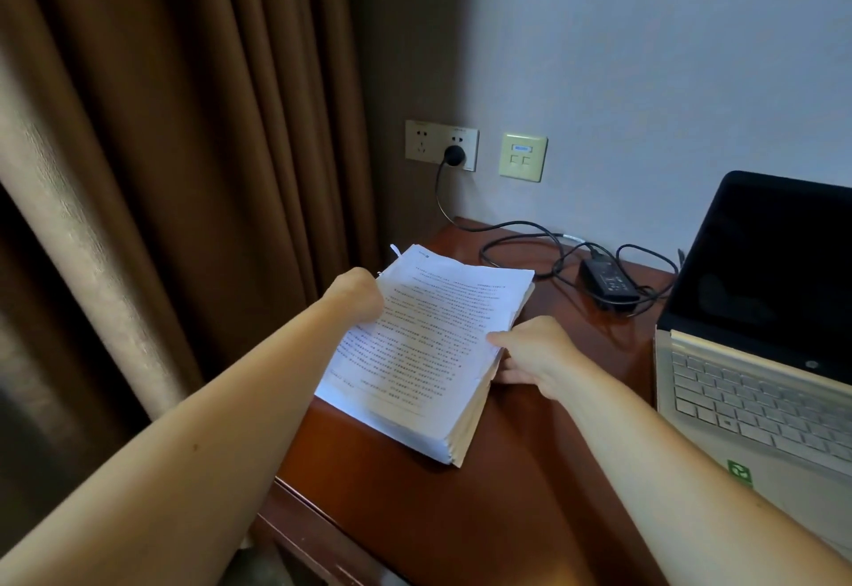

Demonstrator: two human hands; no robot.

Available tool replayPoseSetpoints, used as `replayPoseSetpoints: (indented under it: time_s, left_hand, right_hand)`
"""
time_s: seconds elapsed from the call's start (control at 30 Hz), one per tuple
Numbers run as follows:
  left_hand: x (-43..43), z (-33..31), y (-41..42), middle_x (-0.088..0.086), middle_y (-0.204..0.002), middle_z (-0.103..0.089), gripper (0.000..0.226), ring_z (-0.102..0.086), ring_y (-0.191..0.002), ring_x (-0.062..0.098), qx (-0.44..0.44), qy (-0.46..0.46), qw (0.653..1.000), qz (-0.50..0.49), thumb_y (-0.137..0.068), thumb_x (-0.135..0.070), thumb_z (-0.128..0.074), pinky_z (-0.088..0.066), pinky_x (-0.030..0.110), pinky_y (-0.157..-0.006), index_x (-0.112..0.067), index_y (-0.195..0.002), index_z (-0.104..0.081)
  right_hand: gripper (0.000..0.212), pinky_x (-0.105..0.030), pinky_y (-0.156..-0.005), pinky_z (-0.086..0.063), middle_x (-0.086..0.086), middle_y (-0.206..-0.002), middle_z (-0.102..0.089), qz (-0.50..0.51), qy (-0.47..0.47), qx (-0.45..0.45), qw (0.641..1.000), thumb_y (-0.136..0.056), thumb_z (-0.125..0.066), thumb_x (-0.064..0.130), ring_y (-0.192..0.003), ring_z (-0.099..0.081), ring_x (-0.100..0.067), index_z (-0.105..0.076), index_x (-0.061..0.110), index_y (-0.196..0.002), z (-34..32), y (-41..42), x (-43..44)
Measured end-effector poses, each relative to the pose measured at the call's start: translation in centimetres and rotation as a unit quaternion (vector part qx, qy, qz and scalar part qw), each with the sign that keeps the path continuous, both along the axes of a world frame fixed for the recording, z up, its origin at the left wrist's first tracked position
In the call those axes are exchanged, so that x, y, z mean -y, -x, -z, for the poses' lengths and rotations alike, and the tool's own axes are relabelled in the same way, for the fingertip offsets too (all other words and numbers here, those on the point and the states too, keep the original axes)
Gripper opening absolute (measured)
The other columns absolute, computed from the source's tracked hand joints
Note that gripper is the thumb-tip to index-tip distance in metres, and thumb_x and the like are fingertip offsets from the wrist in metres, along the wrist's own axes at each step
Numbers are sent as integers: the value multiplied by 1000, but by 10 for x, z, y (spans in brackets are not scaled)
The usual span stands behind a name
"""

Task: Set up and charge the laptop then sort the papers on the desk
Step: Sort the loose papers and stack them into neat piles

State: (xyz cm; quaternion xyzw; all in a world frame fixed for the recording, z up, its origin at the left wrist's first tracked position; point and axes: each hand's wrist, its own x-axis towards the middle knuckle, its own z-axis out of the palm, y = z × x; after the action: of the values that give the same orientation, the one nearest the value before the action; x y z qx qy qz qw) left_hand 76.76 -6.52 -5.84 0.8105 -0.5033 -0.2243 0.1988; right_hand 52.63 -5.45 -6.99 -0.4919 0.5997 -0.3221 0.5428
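Hands first: left hand (pixel 357 293) is curled shut around the far left edge of the paper stack (pixel 424 346), knuckles up, arm stretched long across the frame. Right hand (pixel 530 355) clamps the stack's right side, thumb lying on the top sheet and fingers tucked under the edge, wrist bent a bit inward. Stack is thick, white, slightly fanned along its side, and covered in dense printed lines too small to read. It sits at an angle on the left end of the desk (pixel 507 516), which is glossy reddish-brown wood with a rounded edge.

Behind the stack, a black brick-shaped charger (pixel 608 283) lies on the desk with loose loops of cable, and its round black plug (pixel 454 155) sits in the beige wall socket (pixel 441 145). Laptop (pixel 760 332) is open on the right, silver keyboard, dark screen, round logo under the screen and a green sticker by the palm rest. Heavy brown curtain (pixel 184 147) hangs in folds on the left.
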Motion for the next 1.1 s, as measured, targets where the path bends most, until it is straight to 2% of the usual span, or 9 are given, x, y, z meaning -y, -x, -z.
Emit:
replayPoseSetpoints:
  time_s: [0.27,0.4,0.53,0.63,0.7,0.77,0.87,0.97,1.1]
  left_hand:
    - [9,5,-2,6,-102,-66,28,-65,-85,21,18,29,999,9,-97,-2,-52,-60,34,-75,-11,-121,-63]
    - [11,6,-1,7,-97,-63,30,-63,-80,21,49,32,998,20,-94,1,-54,-51,30,-61,-9,-122,-61]
    - [11,6,2,6,-97,-63,32,-63,-81,22,74,33,996,27,-95,2,-53,-52,31,-66,-8,-124,-61]
    - [10,5,8,6,-105,-63,41,-63,-87,22,94,39,994,31,-95,0,-55,-54,31,-69,-11,-134,-55]
    - [8,3,16,10,-125,-58,56,-57,-113,30,143,42,988,45,-91,1,-57,-53,43,-93,-14,-144,-48]
    - [8,0,27,12,-141,-49,62,-46,-130,33,198,46,977,67,-90,0,-57,-43,48,-108,-17,-149,-45]
    - [13,-5,48,8,-140,-53,47,-48,-127,30,236,55,962,127,-92,-10,-56,-45,45,-106,-20,-138,-58]
    - [15,-10,75,2,-124,-66,30,-61,-112,25,237,51,948,206,-95,-24,-57,-51,34,-90,-21,-123,-67]
    - [4,-22,120,0,-114,-68,25,-65,-100,25,241,32,925,291,-92,-29,-58,-50,33,-78,-25,-114,-70]
  right_hand:
    - [10,-27,-48,-56,-13,-98,-71,46,34,-34,998,-84,-73,1,-78,-72,-26,-66,-3,-90,7,-6,17]
    - [17,-36,-57,-62,-11,-86,-73,22,82,-147,985,-79,-79,12,-63,-73,-24,-67,1,-85,6,-4,24]
    - [17,-37,-56,-62,-8,-74,-72,-24,109,-261,959,-82,-73,22,-49,-70,-21,-66,8,-87,1,-3,26]
    - [19,-34,-54,-60,-5,-73,-69,-71,161,-377,909,-85,-63,33,-51,-68,-22,-60,15,-83,-4,-5,22]
    - [27,-30,-58,-53,-3,-82,-67,-92,199,-477,851,-87,-57,44,-66,-65,-23,-55,17,-82,-7,-4,18]
    - [31,-30,-60,-44,-1,-90,-63,-91,225,-530,813,-89,-54,51,-77,-59,-24,-55,20,-88,-11,-2,15]
    - [36,-31,-63,-43,0,-89,-61,-81,243,-571,780,-90,-51,58,-84,-62,-26,-55,22,-88,-17,5,4]
    - [41,-32,-66,-42,-2,-94,-63,-71,243,-609,752,-93,-47,58,-92,-64,-28,-61,20,-95,-27,22,-10]
    - [39,-32,-70,-39,-6,-110,-66,-51,202,-636,743,-94,-50,51,-100,-63,-31,-63,16,-107,-40,60,-35]
